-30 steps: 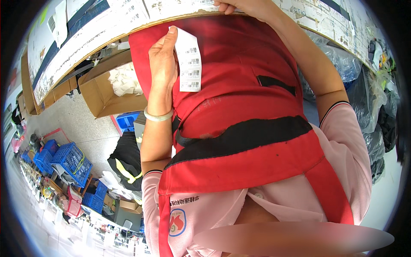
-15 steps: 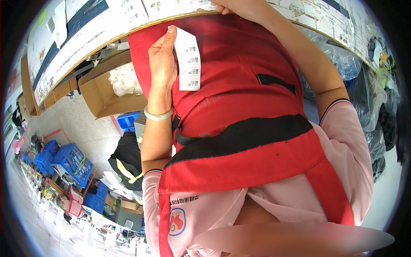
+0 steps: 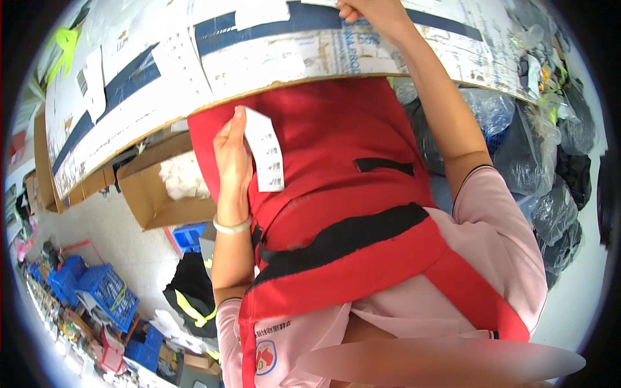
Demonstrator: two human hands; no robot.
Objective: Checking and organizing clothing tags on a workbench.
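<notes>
My left hand (image 3: 234,155) holds a strip of white labels (image 3: 266,158) with barcodes between thumb and fingers. The strip hangs folded over the lap of my red apron (image 3: 317,142), just short of the table edge. At the top of the view my right hand (image 3: 372,14) reaches out over the table, fingers curled and closed at the edge of a white label paper (image 3: 320,2). Most of that paper lies outside the picture. A separate white paper (image 3: 262,13) is on the table to the left of this hand.
The tabletop, covered with worn printed cardboard (image 3: 272,55), runs across the top. An open carton (image 3: 152,210) with white scraps stands below its left side. Blue plastic crates (image 3: 110,294) sit on the floor at left. Filled plastic bags (image 3: 533,152) crowd the right.
The view has shifted, showing more of the tabletop. My right hand has moved farther over the table with the label paper at its fingers. My left hand still grips the label strip.
</notes>
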